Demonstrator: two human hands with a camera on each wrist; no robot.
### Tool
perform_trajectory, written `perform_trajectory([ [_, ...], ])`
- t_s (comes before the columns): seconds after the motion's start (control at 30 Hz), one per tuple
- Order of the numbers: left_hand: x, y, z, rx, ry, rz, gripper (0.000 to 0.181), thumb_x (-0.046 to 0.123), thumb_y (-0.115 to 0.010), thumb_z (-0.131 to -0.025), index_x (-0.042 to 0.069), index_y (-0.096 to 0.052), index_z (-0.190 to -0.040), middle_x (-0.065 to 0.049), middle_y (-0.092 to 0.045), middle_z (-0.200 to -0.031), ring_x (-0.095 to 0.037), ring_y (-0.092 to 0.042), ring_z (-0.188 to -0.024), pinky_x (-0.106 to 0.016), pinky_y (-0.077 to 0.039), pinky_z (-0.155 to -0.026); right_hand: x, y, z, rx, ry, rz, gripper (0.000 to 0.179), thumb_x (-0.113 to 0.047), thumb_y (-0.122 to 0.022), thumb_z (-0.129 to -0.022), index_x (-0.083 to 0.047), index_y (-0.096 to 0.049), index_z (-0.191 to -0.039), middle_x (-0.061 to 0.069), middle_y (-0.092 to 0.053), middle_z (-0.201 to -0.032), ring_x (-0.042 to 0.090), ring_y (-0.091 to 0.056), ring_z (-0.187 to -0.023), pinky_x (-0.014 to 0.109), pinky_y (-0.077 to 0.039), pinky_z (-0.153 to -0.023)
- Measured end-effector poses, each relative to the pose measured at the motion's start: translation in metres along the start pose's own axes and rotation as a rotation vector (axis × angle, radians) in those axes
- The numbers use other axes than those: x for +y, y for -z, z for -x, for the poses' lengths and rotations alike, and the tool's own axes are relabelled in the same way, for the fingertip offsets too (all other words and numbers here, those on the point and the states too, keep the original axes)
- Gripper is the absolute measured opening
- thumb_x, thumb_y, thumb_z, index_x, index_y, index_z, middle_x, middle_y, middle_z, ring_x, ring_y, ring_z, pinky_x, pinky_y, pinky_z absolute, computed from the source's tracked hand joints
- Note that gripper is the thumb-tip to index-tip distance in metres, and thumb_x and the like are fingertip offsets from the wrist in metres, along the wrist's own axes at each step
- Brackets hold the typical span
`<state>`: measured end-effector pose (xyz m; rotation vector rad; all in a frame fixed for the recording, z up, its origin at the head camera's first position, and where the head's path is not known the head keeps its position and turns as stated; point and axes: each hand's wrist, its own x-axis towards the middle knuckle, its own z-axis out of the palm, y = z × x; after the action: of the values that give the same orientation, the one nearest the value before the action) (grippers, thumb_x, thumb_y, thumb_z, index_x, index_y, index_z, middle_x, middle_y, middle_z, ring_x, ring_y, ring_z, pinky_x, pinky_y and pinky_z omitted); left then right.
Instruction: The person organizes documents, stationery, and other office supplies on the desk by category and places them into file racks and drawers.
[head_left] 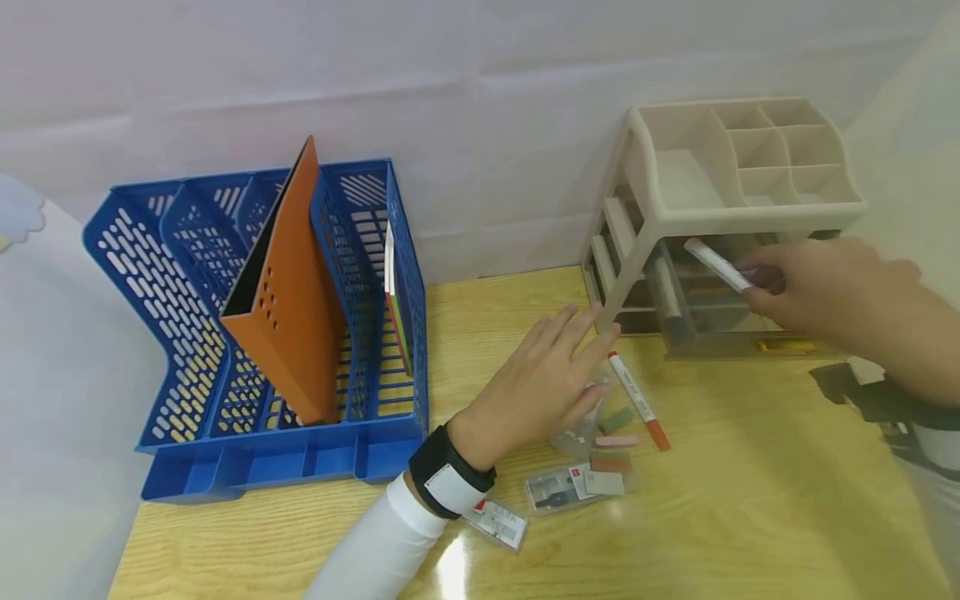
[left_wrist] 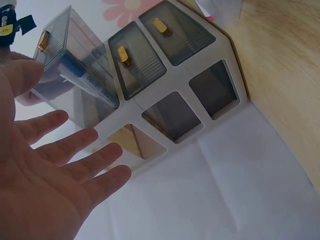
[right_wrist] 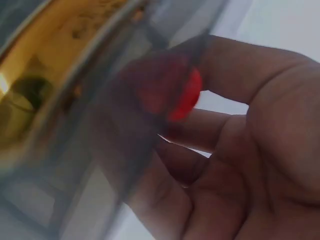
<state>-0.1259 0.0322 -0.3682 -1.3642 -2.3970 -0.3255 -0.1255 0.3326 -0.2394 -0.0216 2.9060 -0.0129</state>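
My right hand [head_left: 847, 292] pinches a white marker [head_left: 716, 264] above the pulled-out clear top drawer [head_left: 720, 345] of a cream desk organizer [head_left: 652, 187]. In the right wrist view, the marker's red end [right_wrist: 187, 95] shows between thumb and fingers, partly behind the clear drawer wall. Another marker [left_wrist: 87, 80], with a blue cap, lies along the drawer's side. My left hand [head_left: 528, 392] holds nothing, its fingers stretched toward the organizer's front left corner. Beneath and beside it, a red-capped marker [head_left: 637, 400] lies on the table.
Small erasers [head_left: 611, 462], a clear flat case [head_left: 558, 490] and another small packet [head_left: 498, 523] lie near the left wrist. A blue file rack [head_left: 285, 450] at left holds an orange folder [head_left: 300, 333] and thin booklets [head_left: 397, 304]. A white sheet hangs behind.
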Motion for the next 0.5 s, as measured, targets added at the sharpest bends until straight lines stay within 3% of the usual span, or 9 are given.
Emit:
perform_trajectory([
  [0.1,-0.001,-0.001,0.0,-0.016,-0.002,-0.004,0.06,0.041,-0.057,-0.105,0.009,-0.045,-0.155,-0.02,-0.042,-0.16,-0.039,-0.046,-0.145,-0.048,-0.044,-0.117,-0.005,-0.001,-0.008,0.0,0.021,0.004,0.041,-0.027,-0.059,-0.099,-0.005,-0.062,-0.134,0.013,-0.076,-0.096,0.035,-0.055,-0.072,0.055,-0.042,-0.06],
  [0.27,-0.002,-0.008,-0.004,-0.014,-0.033,0.032,0.063,0.047,-0.056,-0.104,0.009,-0.046,-0.154,-0.021,-0.045,-0.158,-0.041,-0.048,-0.144,-0.047,-0.044,-0.117,-0.011,-0.009,-0.019,0.023,0.124,-0.04,0.046,-0.019,-0.065,-0.095,0.006,-0.059,-0.133,0.016,-0.078,-0.097,0.023,-0.063,-0.07,0.039,-0.046,-0.06],
  [0.37,-0.002,-0.012,-0.005,0.0,-0.05,0.061,0.069,0.052,-0.058,-0.102,0.007,-0.047,-0.152,-0.022,-0.044,-0.159,-0.041,-0.049,-0.143,-0.047,-0.045,-0.116,-0.012,-0.014,-0.022,0.019,0.144,-0.096,0.05,-0.018,-0.068,-0.093,0.007,-0.055,-0.135,0.018,-0.078,-0.099,0.03,-0.07,-0.079,0.047,-0.054,-0.07],
  [0.5,-0.001,-0.016,-0.006,0.032,-0.074,0.082,0.069,0.054,-0.058,-0.102,0.005,-0.05,-0.15,-0.023,-0.043,-0.159,-0.038,-0.052,-0.141,-0.046,-0.045,-0.116,-0.013,-0.019,-0.024,0.022,0.168,-0.127,0.059,-0.022,-0.074,-0.092,0.004,-0.051,-0.139,0.02,-0.077,-0.102,0.042,-0.072,-0.097,0.059,-0.054,-0.082],
])
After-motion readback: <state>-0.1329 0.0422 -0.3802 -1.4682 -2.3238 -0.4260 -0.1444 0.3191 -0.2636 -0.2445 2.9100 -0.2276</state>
